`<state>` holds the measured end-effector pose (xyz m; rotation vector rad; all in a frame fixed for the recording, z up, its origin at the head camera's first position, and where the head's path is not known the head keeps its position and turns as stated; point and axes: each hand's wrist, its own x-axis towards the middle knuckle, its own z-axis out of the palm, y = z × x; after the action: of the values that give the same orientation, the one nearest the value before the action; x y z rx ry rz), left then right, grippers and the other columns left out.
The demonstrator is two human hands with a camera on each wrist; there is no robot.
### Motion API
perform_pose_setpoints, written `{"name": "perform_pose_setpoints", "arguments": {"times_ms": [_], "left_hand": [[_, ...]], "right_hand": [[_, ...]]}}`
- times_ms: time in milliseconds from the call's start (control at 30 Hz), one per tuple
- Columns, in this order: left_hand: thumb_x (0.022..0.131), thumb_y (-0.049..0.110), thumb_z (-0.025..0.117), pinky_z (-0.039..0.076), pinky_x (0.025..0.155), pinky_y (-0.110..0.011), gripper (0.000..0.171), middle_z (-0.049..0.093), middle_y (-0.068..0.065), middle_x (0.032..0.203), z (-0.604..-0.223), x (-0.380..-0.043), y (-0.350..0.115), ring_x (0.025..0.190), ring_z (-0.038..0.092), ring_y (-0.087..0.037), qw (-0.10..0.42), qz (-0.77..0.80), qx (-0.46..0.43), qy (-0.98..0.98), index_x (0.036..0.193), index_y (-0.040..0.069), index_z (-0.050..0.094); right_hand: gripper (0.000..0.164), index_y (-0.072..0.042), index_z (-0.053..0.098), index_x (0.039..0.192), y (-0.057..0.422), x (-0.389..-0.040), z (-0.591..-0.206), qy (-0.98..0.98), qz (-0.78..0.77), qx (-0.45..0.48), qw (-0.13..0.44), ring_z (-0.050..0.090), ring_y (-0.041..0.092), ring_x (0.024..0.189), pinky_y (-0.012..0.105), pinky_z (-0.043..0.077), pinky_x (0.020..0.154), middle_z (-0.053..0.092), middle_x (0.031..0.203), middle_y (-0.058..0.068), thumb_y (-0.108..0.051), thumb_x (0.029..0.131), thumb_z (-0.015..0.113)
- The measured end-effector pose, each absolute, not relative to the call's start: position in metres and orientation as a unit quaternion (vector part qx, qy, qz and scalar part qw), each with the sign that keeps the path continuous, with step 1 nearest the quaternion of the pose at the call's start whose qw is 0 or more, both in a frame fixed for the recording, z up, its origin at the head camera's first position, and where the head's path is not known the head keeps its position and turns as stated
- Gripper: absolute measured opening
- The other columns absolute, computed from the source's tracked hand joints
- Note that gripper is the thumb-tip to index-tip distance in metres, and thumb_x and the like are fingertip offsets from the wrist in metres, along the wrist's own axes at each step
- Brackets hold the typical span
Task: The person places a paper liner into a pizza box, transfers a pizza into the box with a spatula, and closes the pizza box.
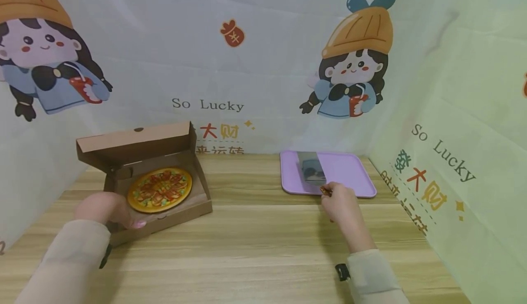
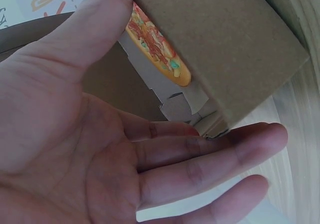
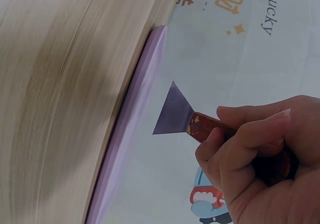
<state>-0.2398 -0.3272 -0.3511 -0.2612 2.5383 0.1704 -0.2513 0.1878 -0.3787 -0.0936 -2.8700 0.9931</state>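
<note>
My left hand [image 1: 104, 208] holds the near left corner of an open cardboard pizza box [image 1: 181, 212]. In the left wrist view, my thumb lies at the box wall and the fingers stretch along its corner. A round toy-like pizza [image 1: 159, 189] with red and green toppings lies inside the box. My right hand [image 1: 341, 203] grips the wooden handle [image 3: 207, 128] of a putty knife. Its flat metal blade [image 3: 175, 113] points away from me and overlaps the purple tray [image 1: 350, 176] in the head view; in the right wrist view it appears apart from the tray.
Both hands are over a wood-grain table [image 1: 255, 249]. A printed cloth [image 1: 263, 66] with cartoon figures and lettering hangs behind the table and along its sides. The box lid [image 1: 136, 141] stands raised at the back, near the cloth.
</note>
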Motion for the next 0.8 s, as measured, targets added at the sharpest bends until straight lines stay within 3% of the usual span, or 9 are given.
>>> {"name": "perform_pose_setpoints", "arguments": {"times_ms": [300,633,800], "left_hand": [[0.089,0.069,0.075,0.048,0.114,-0.058,0.110,0.053,-0.045,0.135,-0.353,-0.239,-0.328,0.125,0.054,-0.052,0.290,0.089,-0.117,0.946,0.133,-0.027,0.045],[0.086,0.067,0.078,0.048,0.114,-0.057,0.118,0.043,-0.050,0.141,-0.349,-0.234,-0.319,0.127,0.052,-0.053,0.266,0.093,-0.168,0.945,0.138,-0.030,0.036],[0.086,0.067,0.079,0.049,0.113,-0.057,0.118,0.044,-0.049,0.140,-0.349,-0.233,-0.317,0.126,0.053,-0.053,0.259,0.094,-0.176,0.945,0.138,-0.030,0.037]], "right_hand": [[0.040,0.005,0.069,0.130,0.192,-0.253,-0.380,-0.947,0.316,-0.027,0.057,0.061,0.017,0.048,0.028,0.052,0.046,0.073,0.118,0.033,-0.002,0.093,0.055],[0.036,0.005,0.072,0.123,0.198,-0.256,-0.382,-0.954,0.295,-0.017,0.059,0.062,0.018,0.049,0.030,0.053,0.048,0.074,0.115,0.032,-0.003,0.093,0.054],[0.031,0.005,0.072,0.116,0.202,-0.258,-0.383,-0.962,0.264,-0.010,0.062,0.068,0.029,0.072,0.043,0.059,0.067,0.075,0.110,0.028,-0.003,0.091,0.056]]}}
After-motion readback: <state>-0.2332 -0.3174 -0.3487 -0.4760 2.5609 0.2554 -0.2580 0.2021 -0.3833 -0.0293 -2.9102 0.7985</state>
